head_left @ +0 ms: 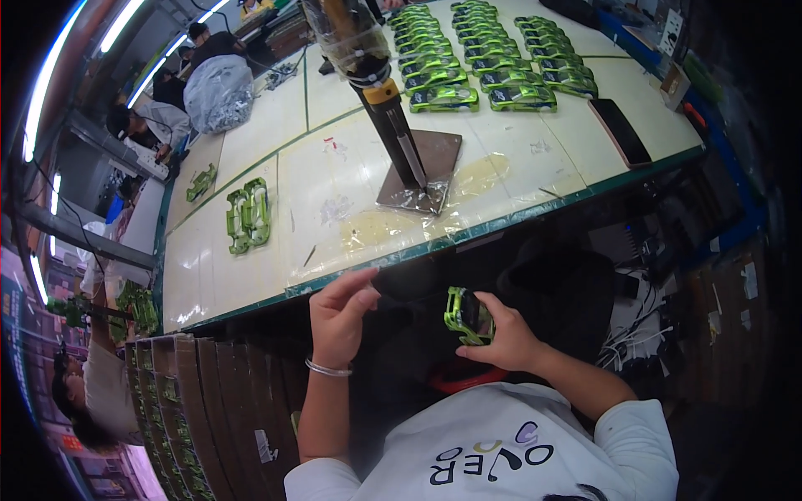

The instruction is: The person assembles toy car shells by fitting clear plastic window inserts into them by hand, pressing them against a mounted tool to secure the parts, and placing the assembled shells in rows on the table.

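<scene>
My right hand (511,336) is closed around a bright green and black toy car body (455,316), held in front of my shirt below the table edge. The car is tilted, and my fingers and palm cover part of it. To its left my left hand (338,317) is raised close to the table edge, fingers curled and thumb brought toward the index finger as in a pinch. Whatever lies between those fingertips, if anything, is too small to make out. On the table to the left lie green car shells (248,215) side by side and a single green part (201,182).
A dark upright tool on a brown base plate (447,154) stands on the table (535,154). Behind it are rows of green toy cars (511,88). A phone (620,132) lies at right, a plastic bag (219,93) far left. Cardboard trays (209,409) are stacked lower left; other people sit beyond.
</scene>
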Available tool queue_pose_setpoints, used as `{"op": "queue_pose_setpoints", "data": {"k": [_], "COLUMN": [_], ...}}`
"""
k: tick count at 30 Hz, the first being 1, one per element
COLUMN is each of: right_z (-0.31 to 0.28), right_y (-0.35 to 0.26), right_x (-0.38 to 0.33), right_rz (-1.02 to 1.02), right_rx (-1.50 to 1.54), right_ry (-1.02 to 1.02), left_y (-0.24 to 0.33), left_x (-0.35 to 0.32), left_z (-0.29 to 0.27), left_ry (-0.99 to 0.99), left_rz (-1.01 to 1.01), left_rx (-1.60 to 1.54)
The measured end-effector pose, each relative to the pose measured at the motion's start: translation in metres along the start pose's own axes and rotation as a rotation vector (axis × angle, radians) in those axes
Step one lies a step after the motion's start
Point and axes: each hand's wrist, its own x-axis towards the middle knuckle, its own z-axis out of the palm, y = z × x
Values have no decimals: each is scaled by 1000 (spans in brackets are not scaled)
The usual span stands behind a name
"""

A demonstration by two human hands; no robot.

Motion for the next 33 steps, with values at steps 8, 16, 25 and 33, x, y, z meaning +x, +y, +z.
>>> {"op": "queue_pose_setpoints", "data": {"k": [8, 16, 25, 33], "right_z": [-10, -10, -10, -11], "right_y": [-29, -27, -33, -33], "right_x": [19, 18, 17, 19], "right_rz": [-171, -239, -317, -334], "right_rx": [-183, -240, -243, -265], "right_ry": [47, 62, 99, 108], "left_y": [2, 4, 3, -1], "left_x": [-29, -37, -32, -31], "left_z": [41, 54, 51, 48], "left_ry": [-92, 17, -50, -67], "left_rz": [245, 252, 472, 382], "left_rx": [93, 152, 615, 584]}}
